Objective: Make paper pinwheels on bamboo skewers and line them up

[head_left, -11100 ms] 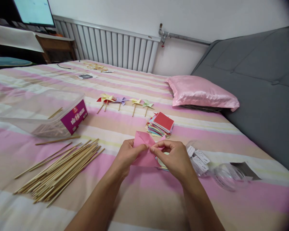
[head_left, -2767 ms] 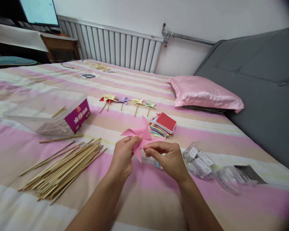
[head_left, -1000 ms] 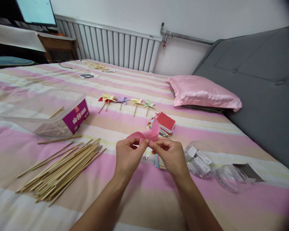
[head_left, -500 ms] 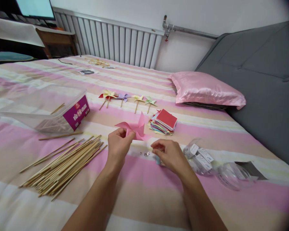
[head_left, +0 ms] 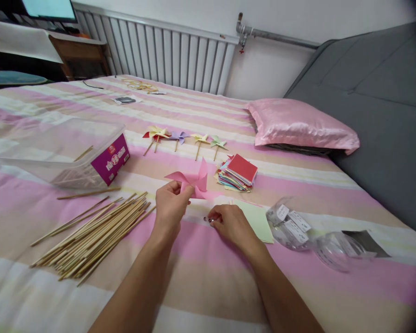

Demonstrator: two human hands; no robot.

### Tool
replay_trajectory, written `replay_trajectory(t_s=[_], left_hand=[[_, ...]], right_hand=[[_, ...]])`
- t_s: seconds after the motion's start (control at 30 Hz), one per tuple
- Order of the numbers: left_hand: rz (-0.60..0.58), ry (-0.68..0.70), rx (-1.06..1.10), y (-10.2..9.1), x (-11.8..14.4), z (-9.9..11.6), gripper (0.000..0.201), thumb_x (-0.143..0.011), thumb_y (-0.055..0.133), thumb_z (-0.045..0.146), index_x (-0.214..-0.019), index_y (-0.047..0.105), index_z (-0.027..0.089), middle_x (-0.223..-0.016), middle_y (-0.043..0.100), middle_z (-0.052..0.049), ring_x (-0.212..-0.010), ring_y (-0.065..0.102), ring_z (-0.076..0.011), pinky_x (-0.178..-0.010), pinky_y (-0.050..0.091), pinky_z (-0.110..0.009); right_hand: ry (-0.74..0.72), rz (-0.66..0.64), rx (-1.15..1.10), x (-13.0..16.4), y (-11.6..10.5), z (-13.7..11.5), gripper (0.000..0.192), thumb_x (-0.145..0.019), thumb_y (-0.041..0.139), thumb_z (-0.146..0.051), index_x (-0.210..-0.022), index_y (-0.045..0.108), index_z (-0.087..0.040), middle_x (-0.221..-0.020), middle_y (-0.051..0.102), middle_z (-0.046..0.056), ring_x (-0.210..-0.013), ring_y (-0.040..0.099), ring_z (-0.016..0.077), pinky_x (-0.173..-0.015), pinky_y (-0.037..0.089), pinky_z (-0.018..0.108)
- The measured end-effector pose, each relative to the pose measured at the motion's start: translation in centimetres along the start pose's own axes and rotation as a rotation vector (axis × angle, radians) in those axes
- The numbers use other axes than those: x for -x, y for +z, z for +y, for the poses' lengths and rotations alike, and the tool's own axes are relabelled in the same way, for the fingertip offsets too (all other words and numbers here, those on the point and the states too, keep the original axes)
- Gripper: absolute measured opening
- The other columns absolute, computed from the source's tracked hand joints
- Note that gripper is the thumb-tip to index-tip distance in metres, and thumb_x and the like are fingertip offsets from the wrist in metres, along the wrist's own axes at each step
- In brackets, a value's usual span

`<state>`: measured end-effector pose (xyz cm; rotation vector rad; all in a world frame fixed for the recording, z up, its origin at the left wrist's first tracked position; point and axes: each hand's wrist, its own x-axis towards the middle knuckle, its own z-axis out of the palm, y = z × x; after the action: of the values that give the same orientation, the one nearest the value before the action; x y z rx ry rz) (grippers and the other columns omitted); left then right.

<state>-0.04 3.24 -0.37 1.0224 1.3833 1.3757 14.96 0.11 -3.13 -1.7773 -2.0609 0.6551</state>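
Change: right hand (head_left: 230,224) has left the pink pinwheel (head_left: 191,181) and dropped to the bed (head_left: 201,273), fingertips pinched at small metal bits (head_left: 208,219).
Left hand (head_left: 169,208): grip closed on the pinwheel's centre, held above the bed so the folded blades stay together.
Nearby: green sheet (head_left: 256,219) beside the right hand; bamboo sticks (head_left: 97,236) and paper stack (head_left: 237,172) within reach; finished pinwheels (head_left: 183,138) set farther off.

Bare bedspread (head_left: 208,277) lies open at six o'clock; sticks (head_left: 93,236) block nine, paper stack (head_left: 238,172) one, plastic bags (head_left: 305,233) three.
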Motion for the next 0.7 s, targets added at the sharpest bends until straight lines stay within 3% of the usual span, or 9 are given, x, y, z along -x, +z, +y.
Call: replay_trajectory(t_s=[0.2,0.5,0.7], left_hand=[[-0.028,0.008,0.013,0.07,0.10,-0.21,0.020,-0.061,0.058,0.020,-0.048,0.044,0.017,-0.039,0.039,0.008,-0.035,0.035,-0.0052,-0.034,0.024,-0.016],[-0.038,0.005,0.030,0.18,0.14,0.04,0.021,-0.059,0.057,0.018,-0.045,0.041,0.017,-0.038,0.038,0.008,-0.034,0.031,-0.0039,-0.034,0.023,-0.016],[-0.038,-0.016,0.038,0.30,0.32,0.34,0.017,-0.058,0.057,0.018,-0.046,0.045,0.017,-0.038,0.040,0.008,-0.034,0.033,-0.0042,-0.034,0.025,-0.016]], right_hand=[[-0.016,0.050,-0.010,-0.38,0.50,0.07,0.018,-0.074,0.054,-0.013,-0.078,0.070,-0.021,-0.081,0.072,0.003,-0.077,0.064,0.0165,-0.071,0.041,0.024],[0.046,0.070,-0.053,-0.59,0.18,0.24,0.018,-0.074,0.050,-0.012,-0.074,0.066,-0.020,-0.077,0.071,0.003,-0.072,0.062,0.0158,-0.064,0.039,0.023],[0.043,0.142,-0.170,-0.69,0.06,0.85,0.014,-0.079,0.044,-0.014,-0.080,0.058,-0.019,-0.070,0.068,0.001,-0.069,0.061,0.0153,-0.062,0.038,0.023]])
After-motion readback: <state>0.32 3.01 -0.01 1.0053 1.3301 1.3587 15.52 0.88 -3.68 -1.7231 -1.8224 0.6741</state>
